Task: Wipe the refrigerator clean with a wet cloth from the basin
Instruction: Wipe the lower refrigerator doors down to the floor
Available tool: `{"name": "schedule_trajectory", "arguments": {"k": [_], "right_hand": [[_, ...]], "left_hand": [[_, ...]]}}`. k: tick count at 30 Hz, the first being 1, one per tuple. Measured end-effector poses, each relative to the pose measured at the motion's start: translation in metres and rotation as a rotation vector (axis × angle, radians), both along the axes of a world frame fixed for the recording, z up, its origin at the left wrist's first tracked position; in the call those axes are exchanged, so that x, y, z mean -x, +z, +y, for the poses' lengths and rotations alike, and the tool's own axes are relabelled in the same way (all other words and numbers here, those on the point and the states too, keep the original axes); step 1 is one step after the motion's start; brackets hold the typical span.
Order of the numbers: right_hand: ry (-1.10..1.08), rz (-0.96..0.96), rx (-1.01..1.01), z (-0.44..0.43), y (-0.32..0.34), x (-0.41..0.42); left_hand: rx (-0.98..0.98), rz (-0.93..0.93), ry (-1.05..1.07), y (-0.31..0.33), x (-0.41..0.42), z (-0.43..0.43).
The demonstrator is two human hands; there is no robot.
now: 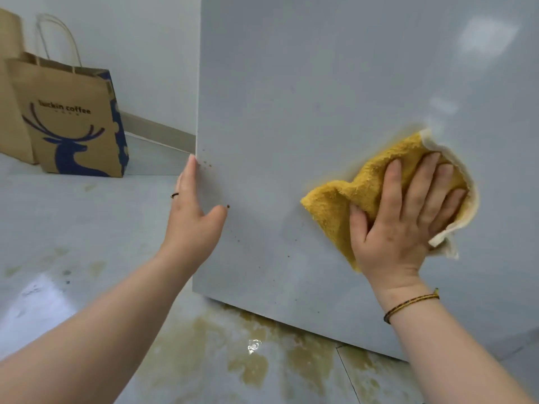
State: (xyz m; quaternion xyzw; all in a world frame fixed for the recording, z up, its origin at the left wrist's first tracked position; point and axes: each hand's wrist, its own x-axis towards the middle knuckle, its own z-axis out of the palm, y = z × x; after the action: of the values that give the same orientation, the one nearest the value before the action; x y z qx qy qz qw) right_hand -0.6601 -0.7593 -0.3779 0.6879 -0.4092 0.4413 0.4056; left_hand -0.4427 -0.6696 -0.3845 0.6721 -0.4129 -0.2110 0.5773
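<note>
The grey refrigerator side panel point(320, 97) fills the right of the head view, with small brown specks near its left edge. My right hand point(405, 220) presses a yellow cloth point(367, 182) flat against the panel, fingers spread and straight. My left hand point(195, 217) rests on the panel's left edge, fingers straight along the corner and thumb on the front face. No basin is in view.
A brown paper bag with a blue deer print point(70, 123) stands on the floor at the left against the wall, another plain bag point(8, 83) behind it. Yellow-brown stains point(253, 360) and wet patches mark the grey floor below the refrigerator.
</note>
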Motion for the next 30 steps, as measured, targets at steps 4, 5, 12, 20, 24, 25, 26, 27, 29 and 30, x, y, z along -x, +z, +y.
{"name": "schedule_trajectory", "arguments": {"k": [4,5,12,20,24,25,26,27,29,30], "right_hand": [[0.003,-0.066,0.0,0.006,-0.017,-0.049],[0.018,0.043,-0.011,0.008,-0.029,-0.052],[0.184,0.633,-0.064,0.009,-0.03,-0.072],[0.087,0.017,0.093,0.008,0.104,-0.145],[0.155,0.254,0.036,0.009,0.056,-0.152],[0.173,0.344,-0.003,0.01,0.039,-0.15],[0.182,0.422,-0.043,0.012,0.023,-0.148],[0.177,0.486,-0.071,0.015,0.007,-0.147],[0.163,0.603,-0.094,0.02,-0.023,-0.144],[0.147,0.694,-0.113,0.022,-0.037,-0.143]], "left_hand": [[0.084,0.115,0.007,0.001,-0.014,-0.001],[0.093,0.148,-0.013,0.001,-0.016,-0.002],[0.094,0.264,-0.11,0.015,-0.033,0.001],[0.045,0.29,-0.263,0.021,-0.061,-0.002],[0.029,0.31,-0.34,0.019,-0.066,-0.003],[0.034,0.32,-0.355,0.018,-0.066,-0.004],[0.04,0.344,-0.362,0.017,-0.066,-0.004],[0.045,0.375,-0.359,0.016,-0.067,-0.005],[0.058,0.411,-0.354,0.015,-0.067,-0.007],[0.063,0.411,-0.362,0.015,-0.067,-0.007]]}}
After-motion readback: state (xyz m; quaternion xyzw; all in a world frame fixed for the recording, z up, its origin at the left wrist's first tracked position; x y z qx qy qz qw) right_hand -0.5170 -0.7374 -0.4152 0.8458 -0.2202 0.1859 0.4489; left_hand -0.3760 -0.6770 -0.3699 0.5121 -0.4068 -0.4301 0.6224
